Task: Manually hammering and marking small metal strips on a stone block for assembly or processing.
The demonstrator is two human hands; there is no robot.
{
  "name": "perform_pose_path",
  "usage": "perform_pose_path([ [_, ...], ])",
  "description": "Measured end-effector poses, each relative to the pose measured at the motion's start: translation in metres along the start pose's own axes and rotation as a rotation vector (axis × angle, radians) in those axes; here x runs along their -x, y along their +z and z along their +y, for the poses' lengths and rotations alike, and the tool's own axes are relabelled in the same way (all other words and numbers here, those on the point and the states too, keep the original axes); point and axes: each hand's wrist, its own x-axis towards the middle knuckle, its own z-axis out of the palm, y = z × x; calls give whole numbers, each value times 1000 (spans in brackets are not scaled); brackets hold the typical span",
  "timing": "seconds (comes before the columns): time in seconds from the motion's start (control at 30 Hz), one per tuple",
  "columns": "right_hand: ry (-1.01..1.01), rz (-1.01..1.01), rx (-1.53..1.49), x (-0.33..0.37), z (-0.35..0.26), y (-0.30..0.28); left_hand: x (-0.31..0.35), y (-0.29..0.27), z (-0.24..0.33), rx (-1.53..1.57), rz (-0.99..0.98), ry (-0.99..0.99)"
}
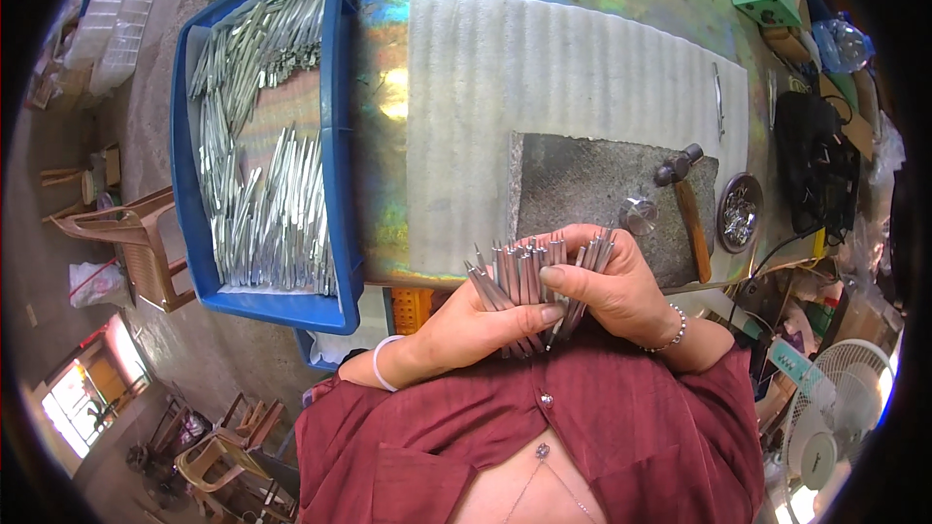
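Observation:
Both my hands grip one bundle of several thin metal strips point(524, 272), held upright close to my chest at the table's near edge. My left hand point(466, 330) wraps the bundle from below and the left. My right hand point(607, 286) closes over it from the right, fingers across the front. The strips' tips fan out above my fingers.
A blue tray point(340, 136) on the left holds several more metal strips. Ahead lie a white corrugated sheet point(544, 78), a grey stone slab point(582, 184) with a hammer point(684, 199) and a small metal cylinder point(638, 214), and a round dish point(740, 212) of small parts. A fan point(840, 408) stands at right.

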Motion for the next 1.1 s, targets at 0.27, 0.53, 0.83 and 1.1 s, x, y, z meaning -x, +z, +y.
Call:
perform_pose_path([
  [0.27, 25, 30, -30, 0, 0, -1, -6, -2, -2, -15, 10, -58],
  [0.53, 43, -13, -46, -2, 1, -5, -7, 0, -4, 90, 92, -16],
  [0.83, 126, -27, -163, 1, 5, -14, -10, -2, -2, 210, 92, -100],
  [1.1, 80, -32, -158, 1, 3, -14, -11, 4, 5, 206, 123, -128],
])
